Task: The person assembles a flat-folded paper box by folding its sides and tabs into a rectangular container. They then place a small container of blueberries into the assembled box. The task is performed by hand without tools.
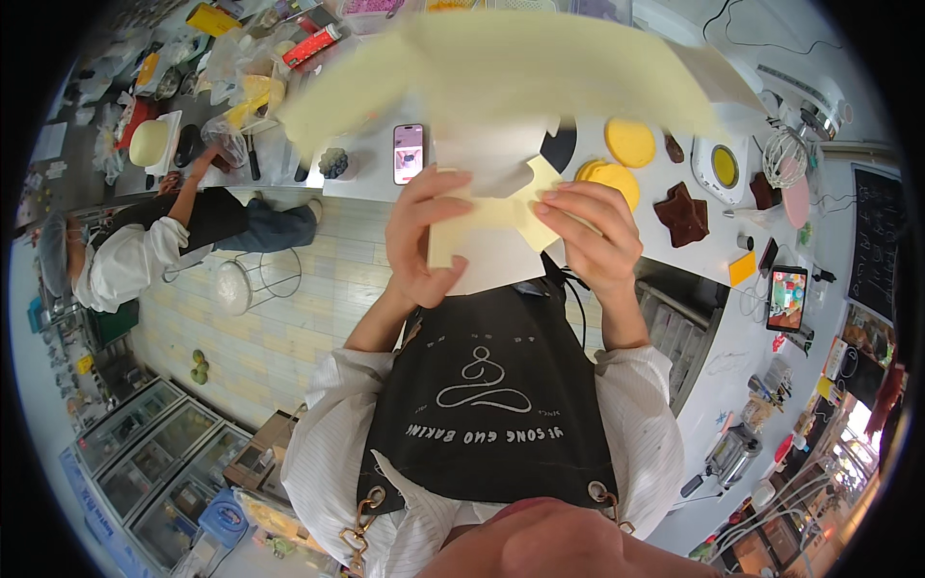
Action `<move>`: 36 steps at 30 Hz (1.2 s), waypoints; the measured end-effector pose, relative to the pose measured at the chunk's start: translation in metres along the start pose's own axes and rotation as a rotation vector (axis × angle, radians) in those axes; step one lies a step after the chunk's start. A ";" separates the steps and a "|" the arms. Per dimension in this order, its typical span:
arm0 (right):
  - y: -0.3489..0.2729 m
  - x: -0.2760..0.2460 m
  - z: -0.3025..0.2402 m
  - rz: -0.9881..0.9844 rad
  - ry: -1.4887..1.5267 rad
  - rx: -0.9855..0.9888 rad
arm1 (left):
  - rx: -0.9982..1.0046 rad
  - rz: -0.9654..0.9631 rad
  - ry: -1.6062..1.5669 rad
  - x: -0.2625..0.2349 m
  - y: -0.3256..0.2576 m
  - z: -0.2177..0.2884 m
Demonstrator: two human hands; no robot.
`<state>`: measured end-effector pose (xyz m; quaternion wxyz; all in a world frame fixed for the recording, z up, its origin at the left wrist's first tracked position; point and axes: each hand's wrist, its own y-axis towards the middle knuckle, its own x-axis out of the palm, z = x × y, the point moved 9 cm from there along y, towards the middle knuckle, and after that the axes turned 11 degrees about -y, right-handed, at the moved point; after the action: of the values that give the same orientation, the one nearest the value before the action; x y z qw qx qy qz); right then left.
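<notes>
Both of my hands hold a pale yellow folding cardboard box [496, 252] in front of my apron. My left hand [422, 236] grips its left side, with the thumb low on the near panel and the fingers over the top edge. At the right, the fingers of my right hand [599, 226] pinch a notched corner flap of the box. A wide panel of the same pale card [540, 63] rises at the far side, blurred and close to the camera. The inside of the box shows only in part.
Yellow round cake layers [630, 143], a brown star-shaped piece [681, 214] and a white kitchen scale [721, 171] lie right of the box. A phone [409, 154] and a cup of dark berries [335, 164] stand left. Farther left, a co-worker [145, 241] works at another counter near a stool [233, 288].
</notes>
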<state>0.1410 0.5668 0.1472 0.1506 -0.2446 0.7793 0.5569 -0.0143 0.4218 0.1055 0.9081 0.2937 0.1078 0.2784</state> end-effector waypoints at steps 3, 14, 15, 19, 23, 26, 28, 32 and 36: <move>0.002 0.002 -0.002 0.029 -0.025 -0.027 | 0.023 -0.090 0.079 0.015 -0.003 0.008; 0.016 0.004 -0.014 -0.013 -0.013 -0.100 | -0.213 -0.130 0.449 0.026 0.008 0.024; 0.017 0.004 -0.015 -0.004 -0.005 -0.100 | -0.234 -0.127 0.447 0.024 0.007 0.022; 0.012 0.002 -0.016 0.056 -0.041 -0.096 | -0.218 -0.115 0.502 0.012 -0.015 0.014; -0.008 0.007 0.001 0.127 0.045 -0.128 | -0.319 -0.271 0.482 0.007 -0.051 0.009; -0.017 0.014 0.009 0.235 0.103 -0.131 | -0.312 -0.342 0.458 0.011 -0.048 0.010; -0.021 0.013 0.008 0.155 0.055 -0.129 | -0.267 -0.339 0.485 0.009 -0.043 0.014; 0.004 0.008 -0.010 -0.020 0.001 -0.144 | -0.189 -0.313 0.560 0.009 -0.029 0.027; 0.000 0.010 -0.010 -0.003 -0.028 -0.115 | -0.162 -0.289 0.578 0.012 -0.017 0.027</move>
<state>0.1330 0.5553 0.1448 0.1481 -0.2462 0.7434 0.6040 0.0131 0.4047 0.1165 0.8904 0.1109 0.3792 0.2260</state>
